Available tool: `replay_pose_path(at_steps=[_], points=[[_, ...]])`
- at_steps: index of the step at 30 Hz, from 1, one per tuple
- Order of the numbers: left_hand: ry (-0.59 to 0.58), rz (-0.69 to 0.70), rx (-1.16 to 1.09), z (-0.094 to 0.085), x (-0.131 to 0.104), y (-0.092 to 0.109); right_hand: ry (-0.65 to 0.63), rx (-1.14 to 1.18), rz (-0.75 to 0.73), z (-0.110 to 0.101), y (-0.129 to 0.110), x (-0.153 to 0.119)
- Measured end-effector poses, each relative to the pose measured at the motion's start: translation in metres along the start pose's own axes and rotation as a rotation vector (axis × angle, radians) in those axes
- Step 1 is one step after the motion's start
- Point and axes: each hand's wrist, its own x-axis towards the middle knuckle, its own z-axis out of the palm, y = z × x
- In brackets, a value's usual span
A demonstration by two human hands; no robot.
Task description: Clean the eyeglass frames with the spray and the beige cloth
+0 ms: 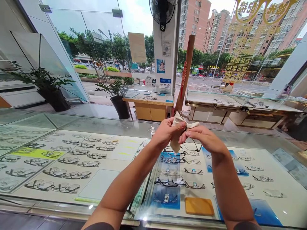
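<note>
Over the glass counter, my left hand point(167, 131) is closed on a pale cleaning cloth point(176, 145), its thumb pressing the folds. My right hand point(203, 136) pinches a thin-framed pair of eyeglasses point(197, 147) beside the cloth. One dark temple of these glasses hangs below my right fingers; the cloth and fingers hide much of the frame. Just beyond the left wrist stands a small white spray bottle point(153, 131). Nearer to me, a dark-framed pair of glasses point(169, 182) lies at the counter, below my hands.
The glass display counter point(112, 126) spans the view, with rows of eyeglasses point(78, 174) inside. A yellow-brown block point(199, 206) lies near its front edge. Beyond are a tall wooden post point(186, 70), potted plants point(120, 107), further display cases point(153, 110) and a wall fan point(163, 12).
</note>
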Motion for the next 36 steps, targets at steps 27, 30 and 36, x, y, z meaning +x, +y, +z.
replay_pose_path(at_steps=[27,30,36], points=[[-0.024,0.079,0.136,-0.003,-0.003,0.012,0.102,0.099,0.058,-0.01,-0.002,-0.006],[0.045,0.045,0.075,0.003,-0.004,0.008,0.106,0.076,0.061,-0.006,-0.002,-0.004],[0.138,0.076,-0.021,0.019,-0.008,0.002,0.138,0.058,0.041,0.001,0.0,0.0]])
